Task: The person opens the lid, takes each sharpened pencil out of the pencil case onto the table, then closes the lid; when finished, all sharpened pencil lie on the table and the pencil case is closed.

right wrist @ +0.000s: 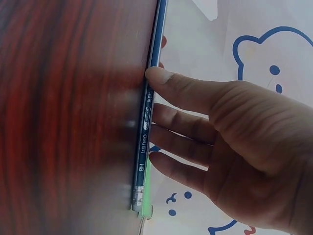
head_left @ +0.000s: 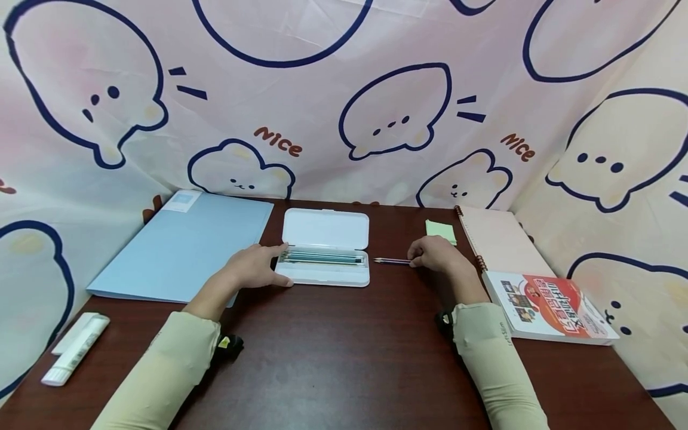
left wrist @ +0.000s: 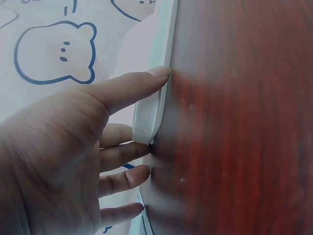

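A white pencil case (head_left: 325,276) lies with its lid (head_left: 325,229) tipped back, several green pencils (head_left: 322,258) inside it. My left hand (head_left: 255,267) holds the case's left end, thumb along the front wall and index finger at the back corner; the left wrist view shows the case end (left wrist: 146,125) between thumb and fingers. To the right of the case, my right hand (head_left: 438,252) pinches a dark pencil (head_left: 392,261) near the table. Its tip points left toward the case. In the right wrist view the pencil (right wrist: 143,147) shows HB lettering and a metal eraser end.
A blue folder (head_left: 215,239) lies at the left, with a white tube (head_left: 80,349) nearer. Green sticky notes (head_left: 441,232) sit behind my right hand. A spiral notebook (head_left: 502,242) and a red-and-white book (head_left: 553,307) lie at the right. Patterned cloth walls enclose the table.
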Tool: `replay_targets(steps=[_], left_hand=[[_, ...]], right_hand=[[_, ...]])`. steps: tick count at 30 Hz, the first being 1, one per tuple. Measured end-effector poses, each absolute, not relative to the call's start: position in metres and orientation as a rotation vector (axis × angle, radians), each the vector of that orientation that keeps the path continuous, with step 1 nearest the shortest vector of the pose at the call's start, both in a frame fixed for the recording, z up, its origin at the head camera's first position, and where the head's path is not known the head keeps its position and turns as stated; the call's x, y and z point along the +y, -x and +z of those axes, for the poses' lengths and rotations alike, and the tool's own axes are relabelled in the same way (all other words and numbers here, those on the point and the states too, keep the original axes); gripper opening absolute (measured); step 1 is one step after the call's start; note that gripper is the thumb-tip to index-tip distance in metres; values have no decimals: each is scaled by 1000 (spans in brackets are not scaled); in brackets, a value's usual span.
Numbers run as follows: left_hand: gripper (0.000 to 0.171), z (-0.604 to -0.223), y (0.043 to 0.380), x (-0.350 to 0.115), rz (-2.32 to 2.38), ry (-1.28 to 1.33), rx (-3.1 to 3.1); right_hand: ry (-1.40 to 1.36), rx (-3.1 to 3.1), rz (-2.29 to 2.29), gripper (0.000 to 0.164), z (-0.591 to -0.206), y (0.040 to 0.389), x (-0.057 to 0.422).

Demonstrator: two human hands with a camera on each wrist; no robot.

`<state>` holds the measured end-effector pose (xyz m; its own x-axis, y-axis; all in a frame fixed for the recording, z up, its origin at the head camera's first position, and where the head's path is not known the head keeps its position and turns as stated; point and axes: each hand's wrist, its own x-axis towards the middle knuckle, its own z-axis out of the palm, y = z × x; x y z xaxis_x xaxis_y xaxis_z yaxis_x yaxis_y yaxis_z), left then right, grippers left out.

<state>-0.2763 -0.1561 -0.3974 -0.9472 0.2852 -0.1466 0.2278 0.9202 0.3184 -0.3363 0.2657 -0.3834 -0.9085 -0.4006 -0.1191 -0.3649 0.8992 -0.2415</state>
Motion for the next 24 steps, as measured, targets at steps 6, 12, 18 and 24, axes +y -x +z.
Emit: replay_targets(steps=[6,12,18,24], left_hand=[[97,-398,276,-157,444,-389,2889],[98,-396,277,-157,446,-378,2888],[99,-396,278,-157,435,-375,2887],[98,-396,277,-156,454,-366,2884]], right_hand=[[591,2894,-325,13,-383,335,264],[622,2914,-368,25,-380,333,259],[773,2885,-573,30,-372,329,236],[874,2845,-630,27,-367,329,194]])
